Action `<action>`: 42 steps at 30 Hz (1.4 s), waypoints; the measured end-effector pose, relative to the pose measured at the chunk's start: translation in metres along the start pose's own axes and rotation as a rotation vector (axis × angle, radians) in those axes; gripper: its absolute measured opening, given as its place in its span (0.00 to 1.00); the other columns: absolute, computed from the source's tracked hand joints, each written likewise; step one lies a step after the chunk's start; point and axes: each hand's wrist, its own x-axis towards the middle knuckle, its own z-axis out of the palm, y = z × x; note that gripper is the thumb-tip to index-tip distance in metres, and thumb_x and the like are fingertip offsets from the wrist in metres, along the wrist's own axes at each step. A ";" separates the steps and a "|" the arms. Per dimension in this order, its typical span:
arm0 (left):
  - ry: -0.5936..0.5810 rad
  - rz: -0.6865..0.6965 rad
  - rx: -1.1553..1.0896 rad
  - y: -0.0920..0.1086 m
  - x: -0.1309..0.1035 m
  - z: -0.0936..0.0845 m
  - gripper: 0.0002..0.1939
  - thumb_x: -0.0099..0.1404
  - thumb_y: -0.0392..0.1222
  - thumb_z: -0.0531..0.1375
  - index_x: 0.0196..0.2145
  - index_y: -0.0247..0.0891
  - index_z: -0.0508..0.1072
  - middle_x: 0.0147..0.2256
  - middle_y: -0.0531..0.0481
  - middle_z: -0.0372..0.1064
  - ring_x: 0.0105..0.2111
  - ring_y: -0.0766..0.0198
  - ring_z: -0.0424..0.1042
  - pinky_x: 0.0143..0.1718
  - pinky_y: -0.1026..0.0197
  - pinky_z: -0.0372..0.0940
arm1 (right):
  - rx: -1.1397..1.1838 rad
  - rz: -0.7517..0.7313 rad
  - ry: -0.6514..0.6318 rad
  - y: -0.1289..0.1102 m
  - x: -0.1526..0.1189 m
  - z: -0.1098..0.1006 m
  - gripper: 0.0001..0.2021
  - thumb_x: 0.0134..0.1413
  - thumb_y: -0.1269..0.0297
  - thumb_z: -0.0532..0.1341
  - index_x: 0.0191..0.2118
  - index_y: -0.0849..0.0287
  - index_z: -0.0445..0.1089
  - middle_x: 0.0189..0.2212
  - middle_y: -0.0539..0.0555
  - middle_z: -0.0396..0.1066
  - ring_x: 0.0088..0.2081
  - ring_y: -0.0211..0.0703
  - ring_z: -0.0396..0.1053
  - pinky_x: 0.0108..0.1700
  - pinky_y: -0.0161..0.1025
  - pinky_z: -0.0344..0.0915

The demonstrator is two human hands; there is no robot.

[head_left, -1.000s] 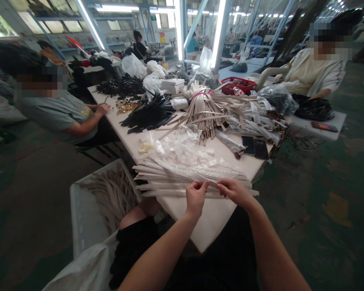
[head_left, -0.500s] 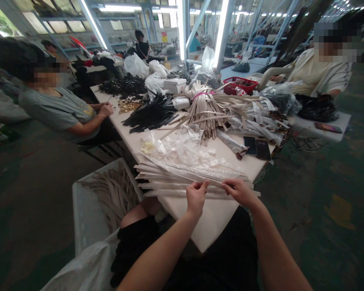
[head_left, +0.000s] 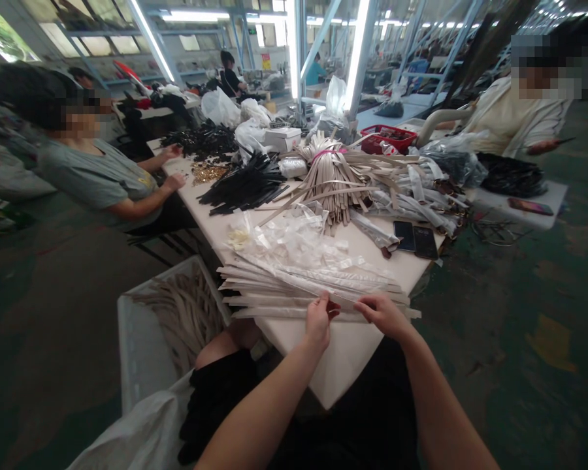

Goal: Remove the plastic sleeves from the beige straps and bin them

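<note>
From the head view, both bare hands work at the near corner of a pale tabletop (head_left: 323, 365). The right hand (head_left: 379, 314) is narrowed to a pinch, thumb and fingertips closed on a long beige strap (head_left: 345, 304). The left hand (head_left: 319, 318) is at the same strap, its fingers loosely curled; whether they grip it or merely touch it, I cannot tell. The strap slants up and leftward, over a spread of similar flat straps (head_left: 259, 301) laid roughly side by side across the table.

Just beyond lies a heap of crumpled clear plastic film (head_left: 298, 238) (some of it yellowish at the left end). Farther back stands a bundle of beige straps (head_left: 333, 179) bound by a pink tie (head_left: 326, 154), with black straps (head_left: 242, 188) to its left. Two dark phones (head_left: 404, 236) lie near the right edge. Beside the table on the left, a white crate (head_left: 140, 356) holds more beige straps (head_left: 191, 307).
</note>
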 end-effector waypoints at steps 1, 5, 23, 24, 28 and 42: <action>0.010 0.013 0.010 -0.005 -0.002 0.000 0.25 0.56 0.60 0.68 0.34 0.30 0.77 0.31 0.42 0.74 0.28 0.65 0.71 0.30 0.63 0.64 | 0.003 0.005 0.008 -0.001 0.001 0.004 0.19 0.63 0.53 0.56 0.25 0.60 0.70 0.18 0.48 0.64 0.23 0.38 0.60 0.27 0.35 0.55; 0.073 0.058 0.074 -0.007 -0.007 -0.002 0.24 0.53 0.58 0.70 0.33 0.30 0.78 0.30 0.43 0.74 0.27 0.66 0.71 0.31 0.63 0.64 | -0.075 0.025 0.049 0.002 0.004 0.011 0.18 0.61 0.53 0.57 0.26 0.60 0.71 0.20 0.49 0.66 0.24 0.39 0.61 0.28 0.36 0.55; 0.107 0.191 0.433 0.000 -0.010 -0.004 0.24 0.54 0.61 0.68 0.23 0.32 0.76 0.24 0.44 0.74 0.20 0.66 0.67 0.23 0.64 0.60 | -0.078 -0.097 0.139 0.001 0.000 0.035 0.17 0.55 0.56 0.64 0.49 0.57 0.71 0.33 0.53 0.74 0.33 0.45 0.70 0.37 0.39 0.64; 0.104 0.209 0.453 0.002 -0.009 -0.004 0.23 0.53 0.60 0.68 0.23 0.33 0.75 0.23 0.46 0.73 0.20 0.66 0.67 0.23 0.64 0.60 | -0.094 -0.138 0.153 -0.001 0.000 0.036 0.16 0.56 0.57 0.63 0.48 0.56 0.72 0.37 0.55 0.75 0.38 0.47 0.71 0.42 0.41 0.65; 0.037 0.203 0.393 0.008 -0.007 -0.010 0.23 0.55 0.60 0.68 0.29 0.33 0.76 0.26 0.45 0.74 0.25 0.62 0.72 0.26 0.64 0.64 | -0.115 -0.131 0.205 -0.004 0.001 0.036 0.13 0.64 0.56 0.56 0.41 0.55 0.74 0.37 0.57 0.76 0.39 0.50 0.72 0.44 0.43 0.65; -0.061 -0.114 -0.014 -0.008 0.012 -0.021 0.27 0.55 0.59 0.69 0.36 0.29 0.76 0.37 0.36 0.77 0.30 0.59 0.76 0.35 0.57 0.70 | 0.283 0.116 -0.029 0.018 0.009 0.053 0.24 0.64 0.43 0.51 0.33 0.60 0.69 0.27 0.54 0.76 0.18 0.38 0.69 0.23 0.34 0.63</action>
